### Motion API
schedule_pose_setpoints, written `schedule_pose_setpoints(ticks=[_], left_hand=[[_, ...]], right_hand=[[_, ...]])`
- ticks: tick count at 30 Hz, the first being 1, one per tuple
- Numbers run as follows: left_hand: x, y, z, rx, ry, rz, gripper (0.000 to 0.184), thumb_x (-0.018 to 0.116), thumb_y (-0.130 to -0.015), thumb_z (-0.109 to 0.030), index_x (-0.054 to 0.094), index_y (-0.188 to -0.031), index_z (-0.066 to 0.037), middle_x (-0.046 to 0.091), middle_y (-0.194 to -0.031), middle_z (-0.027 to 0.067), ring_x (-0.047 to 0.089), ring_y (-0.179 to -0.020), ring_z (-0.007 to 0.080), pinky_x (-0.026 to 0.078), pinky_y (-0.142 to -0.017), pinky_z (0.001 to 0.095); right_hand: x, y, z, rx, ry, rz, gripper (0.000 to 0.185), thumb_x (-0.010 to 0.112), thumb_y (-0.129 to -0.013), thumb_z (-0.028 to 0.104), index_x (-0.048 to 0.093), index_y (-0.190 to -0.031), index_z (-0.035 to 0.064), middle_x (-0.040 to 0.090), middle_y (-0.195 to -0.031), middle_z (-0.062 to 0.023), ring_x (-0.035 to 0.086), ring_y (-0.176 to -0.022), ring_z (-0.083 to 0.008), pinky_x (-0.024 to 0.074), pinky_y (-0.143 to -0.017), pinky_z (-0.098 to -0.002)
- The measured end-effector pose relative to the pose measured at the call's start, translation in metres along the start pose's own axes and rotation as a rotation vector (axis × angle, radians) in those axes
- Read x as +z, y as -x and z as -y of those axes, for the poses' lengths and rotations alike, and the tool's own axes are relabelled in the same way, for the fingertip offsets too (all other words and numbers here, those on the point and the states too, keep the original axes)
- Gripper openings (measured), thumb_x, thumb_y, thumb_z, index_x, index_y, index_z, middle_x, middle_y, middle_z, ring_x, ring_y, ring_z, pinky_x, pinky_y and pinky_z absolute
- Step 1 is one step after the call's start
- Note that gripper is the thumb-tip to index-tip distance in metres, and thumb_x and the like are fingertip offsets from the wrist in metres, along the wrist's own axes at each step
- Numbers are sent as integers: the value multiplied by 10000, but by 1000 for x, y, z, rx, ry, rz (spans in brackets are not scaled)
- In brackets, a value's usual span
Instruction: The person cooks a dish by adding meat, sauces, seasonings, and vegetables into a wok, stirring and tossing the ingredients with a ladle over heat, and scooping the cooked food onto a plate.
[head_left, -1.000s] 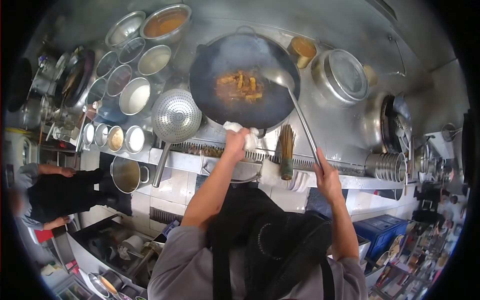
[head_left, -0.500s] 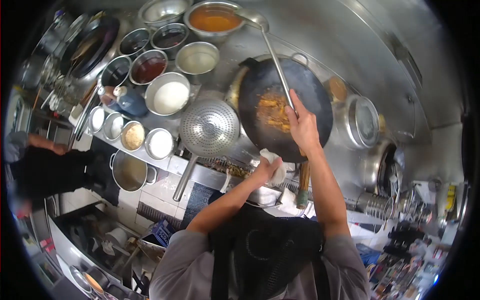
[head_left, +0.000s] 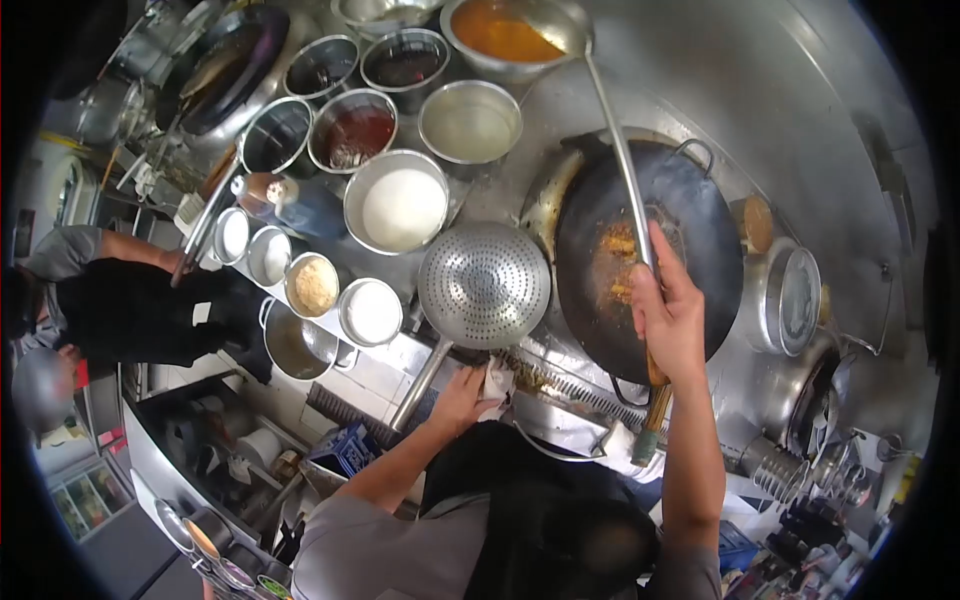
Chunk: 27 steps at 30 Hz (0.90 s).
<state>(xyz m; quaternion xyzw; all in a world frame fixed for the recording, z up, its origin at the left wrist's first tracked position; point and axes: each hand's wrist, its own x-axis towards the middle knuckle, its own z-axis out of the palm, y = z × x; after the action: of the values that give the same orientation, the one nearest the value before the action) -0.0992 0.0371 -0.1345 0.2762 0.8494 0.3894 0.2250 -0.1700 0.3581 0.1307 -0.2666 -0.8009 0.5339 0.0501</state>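
My right hand (head_left: pixel 672 318) is closed round the handle of a long metal ladle (head_left: pixel 618 135). The ladle's head reaches up to a metal bowl of orange liquid (head_left: pixel 500 35) and tilts at its rim. Beneath the handle sits a dark wok (head_left: pixel 700 240) with browned food pieces (head_left: pixel 620 262) in it. My left hand (head_left: pixel 460 402) grips a folded white cloth (head_left: pixel 497 384) by the counter's front edge, close to the handle of a perforated strainer (head_left: pixel 485 285). Part of the cloth is hidden by my fingers.
Metal bowls of sauces and powders, including a white one (head_left: pixel 403 203), stand left of the wok. A bamboo brush (head_left: pixel 653 425) lies at the wok's front edge. A lidded pot (head_left: pixel 795 300) is to the right. Another person (head_left: pixel 130 310) stands at the left.
My left hand has moved left and away from the wok with the cloth. The ladle's head now tilts at the orange liquid's bowl. The view has shifted, and less food shows in the wok.
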Motion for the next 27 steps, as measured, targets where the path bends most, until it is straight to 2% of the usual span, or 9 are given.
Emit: schedule_pose_setpoints(ticks=[2,4,5,8,9,13,15,20,27], left_hand=[[-26,-5,-25,-35,23,-24,735,793,-913,-403,505,-1451,8,588,-1229,243,575,-1133,451,484,-988,515],[-66,-20,-55,-53,33,-38,706,844,-883,-318,538,-1436,-4,612,-1294,245,600,-1165,403,487,-1005,507],[-76,-33,-52,76,-33,-281,473,833,-895,-219,649,-1278,-9,672,-1177,220,636,-1087,393,497,-954,510],[-173,-111,-77,84,-190,-653,106,751,-917,-69,726,-1002,-11,717,-960,179,666,-942,396,506,-901,493],[-203,-140,-69,102,-339,-710,128,748,-916,-86,730,-1026,-24,722,-993,177,665,-952,391,508,-888,490],[-227,-238,30,-100,-561,-592,149,712,-939,-118,740,-1070,-53,732,-1080,193,698,-1025,376,546,-935,499],[-222,-260,52,-348,-752,-308,165,644,-965,-85,735,-1101,-56,740,-1138,175,712,-1125,352,593,-952,443],[-221,-262,58,-276,-827,-214,197,602,-993,-108,729,-1142,-81,740,-1161,158,722,-1145,337,614,-945,419],[-224,-281,69,-188,-753,-277,177,610,-988,-165,756,-990,-65,785,-1022,193,771,-898,370,628,-833,499]], right_hand=[[-6,18,-5,-8,-20,-25,565,647,-1069,116,501,-1612,163,582,-761,45,483,-580,-27,421,-506,-235],[-14,38,-12,-3,-21,-21,581,638,-1069,88,475,-1624,138,566,-765,49,472,-583,-16,400,-490,-218],[-18,48,-19,29,-45,-26,579,632,-1071,81,471,-1625,133,563,-769,44,469,-578,-17,397,-487,-215],[-18,78,-23,84,-94,-39,582,632,-1075,78,456,-1629,114,564,-781,33,473,-564,-19,391,-482,-202],[-18,86,-22,123,-108,-30,584,636,-1075,84,453,-1629,110,572,-783,30,481,-563,-21,395,-482,-202],[-15,110,-19,213,-199,57,577,627,-1077,80,456,-1628,115,592,-786,28,499,-569,-26,420,-492,-213],[-9,117,-17,271,-234,83,575,604,-1079,53,460,-1629,133,598,-800,29,496,-577,-30,426,-503,-214],[4,127,-27,253,-298,135,587,617,-1091,94,429,-1646,130,588,-811,17,494,-583,-37,424,-499,-233],[12,131,-37,328,-542,248,615,627,-1093,147,395,-1663,168,606,-794,-14,540,-549,-82,446,-468,-258]])
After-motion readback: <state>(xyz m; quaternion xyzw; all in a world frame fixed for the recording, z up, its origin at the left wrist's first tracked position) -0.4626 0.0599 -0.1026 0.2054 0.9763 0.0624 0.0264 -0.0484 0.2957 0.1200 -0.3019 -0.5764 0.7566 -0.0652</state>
